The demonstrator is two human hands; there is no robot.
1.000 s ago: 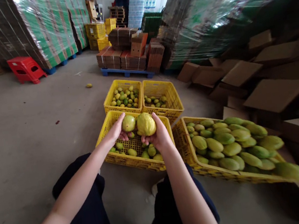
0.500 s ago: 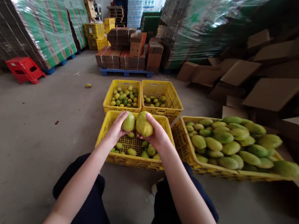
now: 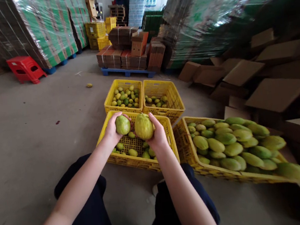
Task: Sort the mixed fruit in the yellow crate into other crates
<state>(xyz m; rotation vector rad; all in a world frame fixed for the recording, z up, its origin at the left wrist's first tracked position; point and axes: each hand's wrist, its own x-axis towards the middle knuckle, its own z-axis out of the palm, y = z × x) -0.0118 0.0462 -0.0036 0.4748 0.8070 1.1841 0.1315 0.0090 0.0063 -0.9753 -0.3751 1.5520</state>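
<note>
My left hand (image 3: 112,129) is closed around a green papaya (image 3: 123,125), its rounded end facing me. In my right hand (image 3: 156,132) is a larger yellow-green papaya (image 3: 144,126) with a ridged surface. A small gap separates the two fruits. Both are held above the near yellow crate (image 3: 134,160), where several more green fruits (image 3: 132,152) lie on the slotted bottom. My forearms and the held fruit hide part of that crate's inside.
To the right stands a yellow crate (image 3: 215,170) heaped with papayas (image 3: 232,149). Two yellow crates with fruit, one left (image 3: 124,109) and one right (image 3: 174,96), stand beyond the near one. Cardboard boxes (image 3: 276,94) lie at right. A red stool (image 3: 26,69) is at left.
The two papayas have moved apart slightly. The left one has shifted left and turned, showing its rounded end; the right one has turned a little too.
</note>
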